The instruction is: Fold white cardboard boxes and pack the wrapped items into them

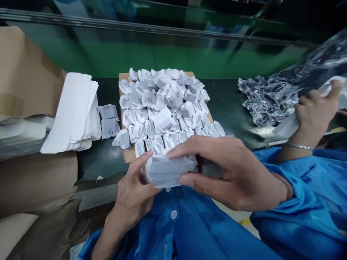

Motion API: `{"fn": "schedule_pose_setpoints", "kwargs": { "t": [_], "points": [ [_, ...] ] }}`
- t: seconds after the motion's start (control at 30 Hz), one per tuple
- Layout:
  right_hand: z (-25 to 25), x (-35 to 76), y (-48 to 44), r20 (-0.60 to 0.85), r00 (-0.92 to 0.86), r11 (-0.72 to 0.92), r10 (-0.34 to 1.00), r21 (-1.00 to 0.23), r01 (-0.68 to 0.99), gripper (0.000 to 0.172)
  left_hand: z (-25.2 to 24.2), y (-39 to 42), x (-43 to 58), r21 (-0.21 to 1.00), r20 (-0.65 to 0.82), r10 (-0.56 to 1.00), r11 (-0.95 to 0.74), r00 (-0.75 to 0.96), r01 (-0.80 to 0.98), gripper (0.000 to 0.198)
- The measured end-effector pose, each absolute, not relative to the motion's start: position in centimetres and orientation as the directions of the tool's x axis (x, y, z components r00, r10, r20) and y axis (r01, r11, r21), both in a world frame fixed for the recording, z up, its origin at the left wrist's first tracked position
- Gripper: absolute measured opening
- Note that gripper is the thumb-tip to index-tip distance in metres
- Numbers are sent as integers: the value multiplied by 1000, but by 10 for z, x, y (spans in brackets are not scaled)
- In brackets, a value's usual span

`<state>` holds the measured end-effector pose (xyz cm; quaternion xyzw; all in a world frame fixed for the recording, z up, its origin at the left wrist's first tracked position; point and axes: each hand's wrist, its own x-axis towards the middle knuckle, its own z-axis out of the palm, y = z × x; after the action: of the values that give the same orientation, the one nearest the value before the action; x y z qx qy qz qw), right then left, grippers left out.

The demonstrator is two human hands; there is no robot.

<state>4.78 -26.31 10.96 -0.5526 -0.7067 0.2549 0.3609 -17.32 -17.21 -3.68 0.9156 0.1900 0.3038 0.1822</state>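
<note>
Between my two hands, close to my body, is a small package wrapped in white film [170, 169]. My left hand [135, 191] pinches its left end between thumb and fingers. Around its right end close the thumb and forefinger of my right hand [230, 173]. What lies inside the wrapping is hidden. Just beyond my hands, a heap of similar white-wrapped packages [162, 119] covers a cardboard sheet [129, 156]. The front ones stand in rows; those at the back are piled loosely. Two grey-white wrapped packages [110, 122] lie left of the cardboard.
White card sheets [73, 108] are stacked at the left, beside a large cardboard box [27, 72]. Crumpled clear plastic [271, 97] lies on the dark bench [225, 97] at the right. There a co-worker's hand [317, 108] holds a white sheet [287, 124].
</note>
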Motion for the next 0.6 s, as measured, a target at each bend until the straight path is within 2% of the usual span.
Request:
{"fn": "schedule_pose_setpoints", "kwargs": {
  "t": [0.17, 0.3, 0.4, 0.47, 0.6],
  "points": [
    [120, 59, -243, -113, -319, 205, 941, -560, 803, 17, -31, -174, -170, 288, 529, 280, -947, 801, 141, 47],
    [124, 73, -230, -253, -379, 229, 890, -473, 851, 16, -29, -175, -171, 227, 458, 276, -955, 845, 189, 67],
    [122, 73, -227, -270, -389, 237, 881, -458, 857, 15, -26, -174, -173, 190, 406, 285, -956, 868, 225, 78],
    [118, 65, -227, -250, -355, 221, 901, -441, 870, 13, -23, -172, -172, 171, 408, 254, -965, 877, 200, 74],
    [104, 38, -233, -108, -220, 185, 970, -263, 947, 11, -18, -169, -168, 146, 404, 243, -969, 882, 200, 62]
  ]
}}
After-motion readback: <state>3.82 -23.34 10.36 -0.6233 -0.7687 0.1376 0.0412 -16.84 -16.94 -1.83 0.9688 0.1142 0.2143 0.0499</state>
